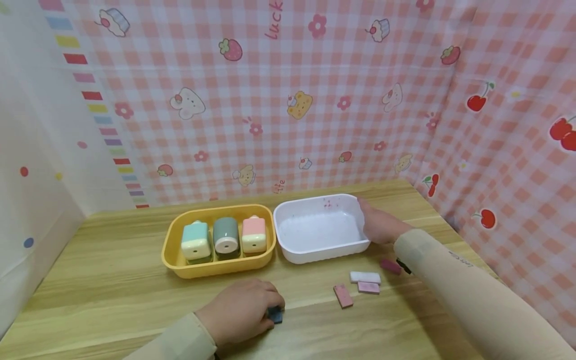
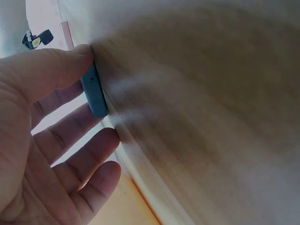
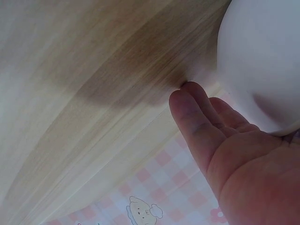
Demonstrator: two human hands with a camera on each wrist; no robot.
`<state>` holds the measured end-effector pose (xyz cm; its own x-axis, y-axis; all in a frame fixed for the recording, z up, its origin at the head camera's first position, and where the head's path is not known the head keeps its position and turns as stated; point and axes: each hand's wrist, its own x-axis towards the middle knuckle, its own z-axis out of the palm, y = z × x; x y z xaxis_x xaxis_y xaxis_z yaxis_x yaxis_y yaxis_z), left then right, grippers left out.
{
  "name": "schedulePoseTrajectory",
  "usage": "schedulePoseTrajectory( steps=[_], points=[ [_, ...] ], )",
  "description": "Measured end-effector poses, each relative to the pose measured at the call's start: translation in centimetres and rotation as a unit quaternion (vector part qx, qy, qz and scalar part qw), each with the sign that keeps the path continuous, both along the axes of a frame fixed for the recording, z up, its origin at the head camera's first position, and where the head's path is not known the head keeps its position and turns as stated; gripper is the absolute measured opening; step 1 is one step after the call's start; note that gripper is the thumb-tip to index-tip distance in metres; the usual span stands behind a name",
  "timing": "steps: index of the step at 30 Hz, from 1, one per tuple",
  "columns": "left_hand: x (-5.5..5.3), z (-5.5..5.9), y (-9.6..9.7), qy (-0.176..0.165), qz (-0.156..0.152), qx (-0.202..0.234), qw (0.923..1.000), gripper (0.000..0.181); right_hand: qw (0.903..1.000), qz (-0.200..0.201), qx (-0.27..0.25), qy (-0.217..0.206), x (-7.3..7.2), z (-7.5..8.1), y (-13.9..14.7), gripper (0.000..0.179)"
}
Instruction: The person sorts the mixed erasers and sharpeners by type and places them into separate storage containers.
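Near the front of the table, my left hand pinches a small dark blue rectangular block between thumb and fingertips; the other fingers are spread. In the head view most of that block is under the fingers. At the right end of the white tray, my right hand lies along the outer wall. In the right wrist view its fingers are straight, with their tips close to the tabletop beside the tray. The thumb is hidden there. Pink marks show on the tray's inner back wall.
A yellow tray left of the white one holds a teal container, a grey container and a pink container. Below the right forearm's side lie a pink block, a white block, a lilac block and a magenta block.
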<state>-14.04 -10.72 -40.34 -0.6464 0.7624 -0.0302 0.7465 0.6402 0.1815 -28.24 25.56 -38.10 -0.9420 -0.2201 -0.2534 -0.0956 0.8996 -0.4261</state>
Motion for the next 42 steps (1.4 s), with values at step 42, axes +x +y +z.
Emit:
schedulePoseTrajectory(
  steps=[42],
  points=[
    [-9.3, 8.9, 3.0, -0.012, 0.093, 0.031, 0.9951, 0.035, 0.9994, 0.001, -0.034, -0.004, 0.3, 0.2, 0.0, 0.072]
  ],
)
